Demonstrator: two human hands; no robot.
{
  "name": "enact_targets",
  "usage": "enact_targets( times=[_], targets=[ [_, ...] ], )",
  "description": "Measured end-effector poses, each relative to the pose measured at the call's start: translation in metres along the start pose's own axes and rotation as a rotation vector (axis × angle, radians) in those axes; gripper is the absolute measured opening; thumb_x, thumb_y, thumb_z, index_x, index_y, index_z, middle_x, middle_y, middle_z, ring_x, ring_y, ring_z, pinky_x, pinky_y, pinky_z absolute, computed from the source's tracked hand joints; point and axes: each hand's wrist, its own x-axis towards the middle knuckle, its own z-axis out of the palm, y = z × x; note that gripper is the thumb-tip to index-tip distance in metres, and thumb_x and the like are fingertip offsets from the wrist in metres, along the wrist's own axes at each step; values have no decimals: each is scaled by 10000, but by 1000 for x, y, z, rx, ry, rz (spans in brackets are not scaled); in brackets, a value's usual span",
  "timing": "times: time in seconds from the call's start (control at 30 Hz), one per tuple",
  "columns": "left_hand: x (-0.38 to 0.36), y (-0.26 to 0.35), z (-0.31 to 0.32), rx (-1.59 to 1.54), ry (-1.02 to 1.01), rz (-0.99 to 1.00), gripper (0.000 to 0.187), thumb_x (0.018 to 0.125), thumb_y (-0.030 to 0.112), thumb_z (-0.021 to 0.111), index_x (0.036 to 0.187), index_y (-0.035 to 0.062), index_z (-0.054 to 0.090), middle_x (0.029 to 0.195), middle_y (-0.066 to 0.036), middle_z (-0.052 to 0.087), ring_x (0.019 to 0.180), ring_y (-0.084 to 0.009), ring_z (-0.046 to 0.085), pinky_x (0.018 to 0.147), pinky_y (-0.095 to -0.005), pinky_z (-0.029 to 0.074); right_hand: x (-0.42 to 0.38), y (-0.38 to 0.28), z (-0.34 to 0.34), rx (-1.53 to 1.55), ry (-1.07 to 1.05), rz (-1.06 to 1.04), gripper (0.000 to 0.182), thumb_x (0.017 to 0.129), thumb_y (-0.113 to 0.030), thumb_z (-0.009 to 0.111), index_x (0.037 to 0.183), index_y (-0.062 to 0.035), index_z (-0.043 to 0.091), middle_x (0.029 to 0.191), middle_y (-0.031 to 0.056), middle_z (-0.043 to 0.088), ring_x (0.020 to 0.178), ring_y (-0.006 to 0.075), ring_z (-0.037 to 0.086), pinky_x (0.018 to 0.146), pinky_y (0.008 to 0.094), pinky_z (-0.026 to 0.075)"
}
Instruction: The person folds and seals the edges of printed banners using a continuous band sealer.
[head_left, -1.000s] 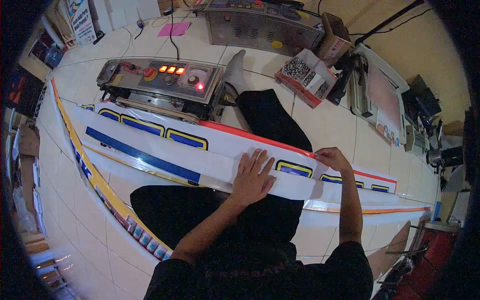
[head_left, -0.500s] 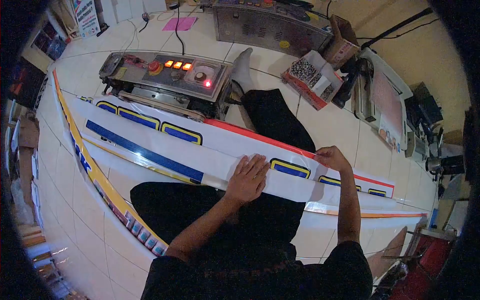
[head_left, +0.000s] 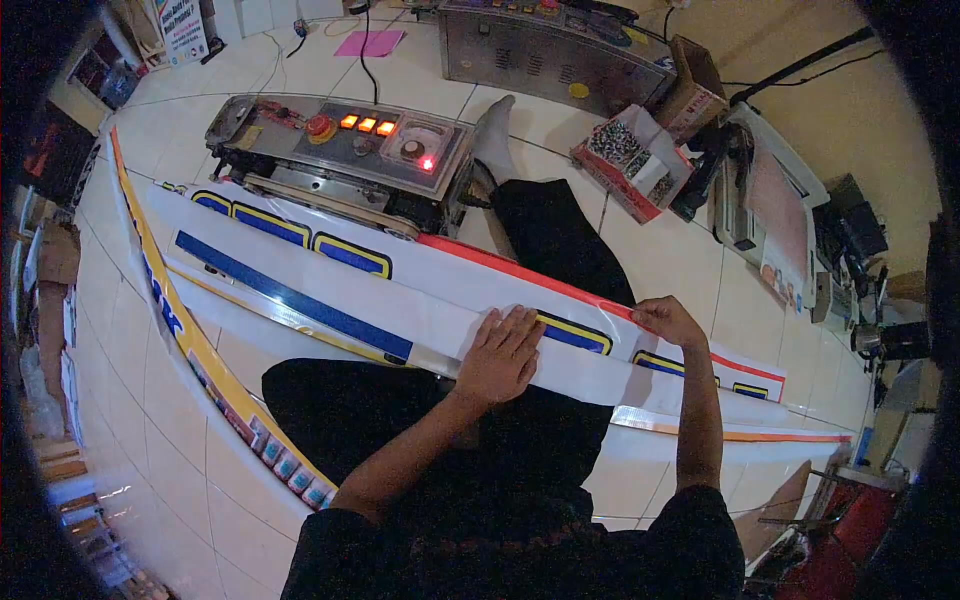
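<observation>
A long white printed banner, folded lengthwise, lies slantwise across my lap, with blue boxes outlined in yellow and a red stripe along its far edge. My left hand lies flat on the fold, fingers stretched out. Farther right, my right hand pinches the red edge between thumb and fingers. Beyond the banner's left half stands a band sealing machine with several lit orange switches and a red stop button; the banner's far edge runs along its belt side.
A yellow printed strip stretches along the floor at left. Another long strip extends right, beneath the banner. Ahead are a box of small metal parts, a cardboard carton, a second metal machine and a pink sheet. A printer-like device sits right.
The banner has slid slightly left along the sealing machine. My left hand still rests flat and my right hand keeps its pinch on the edge. The view has shifted a little.
</observation>
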Motion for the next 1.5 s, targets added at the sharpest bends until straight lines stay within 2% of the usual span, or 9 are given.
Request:
enact_targets(
  times=[0.27,0.37,0.6,0.8,1.0,1.2,1.27,1.37,1.5],
  targets=[
    [3,0,-5,32,15,8,432,939,285,488,1310,65,513,1399,-107,453,1345,-277,349,1122,-516,209,-6,-15,-4,-271,-46,-25,280,886,-294,661,952,-23,686,704,55,628,641,118,524,610,305,458],
    [3,-1,-3,39,25,12,438,946,298,483,1318,67,508,1396,-100,459,1344,-274,349,1124,-520,202,-13,-22,1,-183,-2,-11,243,893,-263,652,906,-23,687,664,24,602,603,97,472,572,288,419],
    [3,1,-4,53,-6,-10,451,949,320,484,1320,64,507,1386,-107,470,1354,-266,340,1131,-514,191,-2,-4,-2,-199,-64,-143,228,925,-236,601,958,-25,679,724,57,637,652,115,507,623,302,444],
    [2,1,0,31,11,-20,478,929,327,516,1341,87,489,1407,-82,456,1355,-250,344,1131,-509,186,8,-15,-3,-313,-125,-80,266,956,-248,545,891,-7,635,692,25,584,666,120,488,641,314,443],
    [1,-1,2,15,26,-7,480,924,323,528,1339,84,496,1413,-81,452,1364,-250,338,1128,-512,190,14,-12,4,-193,-137,-140,249,970,-226,529,852,-23,613,666,-12,506,653,101,445,609,295,411],
    [1,-2,0,1,21,1,470,949,334,488,1330,58,494,1407,-111,454,1360,-274,340,1129,-531,163,13,-18,6,-104,-131,-86,239,939,-252,595,825,-44,624,655,-47,466,632,70,405,568,264,372],
    [1,-1,0,-7,17,-12,470,948,334,489,1329,59,495,1407,-112,454,1358,-274,343,1128,-534,163,15,-17,5,-195,-131,-46,311,932,-280,601,731,-49,546,618,-22,421,627,99,388,573,297,380],
    [2,0,-3,0,19,-18,471,933,323,511,1324,60,503,1399,-106,464,1350,-263,357,1127,-524,174,13,-28,5,-180,-143,-4,353,924,-310,613,696,-54,529,593,-35,394,602,92,366,540,298,352],
    [3,2,-3,6,15,-30,471,937,326,502,1325,59,498,1401,-112,461,1352,-265,350,1129,-523,168,17,-14,5,-145,-149,-66,346,928,-311,608,704,-55,545,584,-40,394,594,88,363,529,299,346]
  ],
)
